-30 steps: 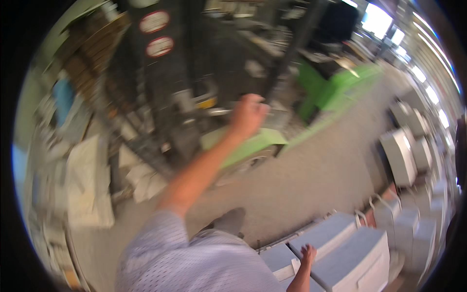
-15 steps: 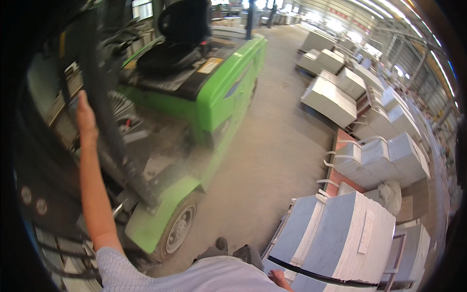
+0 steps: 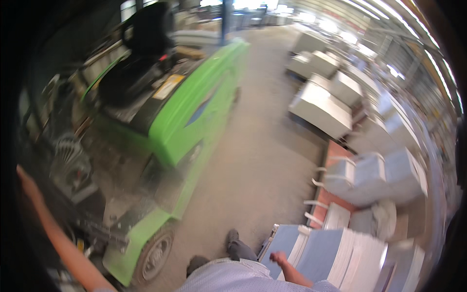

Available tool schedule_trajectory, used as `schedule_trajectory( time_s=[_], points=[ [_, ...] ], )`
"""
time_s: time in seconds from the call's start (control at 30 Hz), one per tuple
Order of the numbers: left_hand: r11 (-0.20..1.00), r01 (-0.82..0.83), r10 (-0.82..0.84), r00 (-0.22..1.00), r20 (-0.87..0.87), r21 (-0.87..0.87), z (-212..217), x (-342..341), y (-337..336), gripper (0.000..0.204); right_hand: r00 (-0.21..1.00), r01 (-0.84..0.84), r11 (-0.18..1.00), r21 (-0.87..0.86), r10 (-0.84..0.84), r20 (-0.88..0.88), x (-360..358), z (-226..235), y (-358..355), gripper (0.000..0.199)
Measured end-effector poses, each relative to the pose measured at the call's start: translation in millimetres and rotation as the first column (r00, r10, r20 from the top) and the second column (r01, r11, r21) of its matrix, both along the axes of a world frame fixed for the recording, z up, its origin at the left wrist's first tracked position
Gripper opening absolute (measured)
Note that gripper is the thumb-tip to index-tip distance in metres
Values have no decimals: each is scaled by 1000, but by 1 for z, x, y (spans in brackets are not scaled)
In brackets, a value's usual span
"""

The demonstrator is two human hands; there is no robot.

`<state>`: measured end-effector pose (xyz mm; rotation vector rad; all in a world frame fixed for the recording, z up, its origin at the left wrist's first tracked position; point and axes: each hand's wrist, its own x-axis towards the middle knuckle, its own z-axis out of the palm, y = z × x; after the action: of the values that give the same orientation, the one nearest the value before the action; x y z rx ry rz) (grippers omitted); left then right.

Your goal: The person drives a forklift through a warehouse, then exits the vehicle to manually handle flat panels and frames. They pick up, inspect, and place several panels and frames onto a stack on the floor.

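A green forklift (image 3: 199,104) with a black seat (image 3: 141,63) stands to my left. My left hand (image 3: 29,187) is at the far left edge of the view, by the dark front part of the forklift; blur and shadow hide its fingers. My left arm is stretched out toward it. My right hand (image 3: 279,259) is low at the right, its fingers curled in with nothing visible in them. It hangs in front of a stack of blue-grey slabs with white edges (image 3: 311,248); whether it touches them I cannot tell.
A dusty floor lane (image 3: 243,146) runs ahead between the forklift and rows of stacked slabs (image 3: 321,107) on the right. A red-orange rack (image 3: 331,190) with pale curved hooks stands beyond the nearest stack. The forklift's front wheel (image 3: 156,255) is close to my legs.
The forklift has shifted left and I stand farther along it. My left hand has moved down and to the left edge. My right hand has come up more into view.
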<state>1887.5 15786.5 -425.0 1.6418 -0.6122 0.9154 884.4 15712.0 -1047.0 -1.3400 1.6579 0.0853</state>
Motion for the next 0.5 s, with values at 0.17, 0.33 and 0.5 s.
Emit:
schedule_trajectory(
  time_s=[0.17, 0.33, 0.5],
  points=[
    [956, -228, 174, 947, -269, -185, 2, -13, 17, 84, 889, 274, 934, -228, -156, 431, 64, 122, -310, 39],
    [902, -183, -49, 857, -513, -391, 17, -69, -3, 86, 692, 103, 883, -458, 267, 670, 242, 277, -471, 33],
    [890, -363, 170, 826, -537, -277, 31, -127, -38, 76, 432, -53, 771, -634, 590, 682, 416, 398, -542, 33]
  ],
)
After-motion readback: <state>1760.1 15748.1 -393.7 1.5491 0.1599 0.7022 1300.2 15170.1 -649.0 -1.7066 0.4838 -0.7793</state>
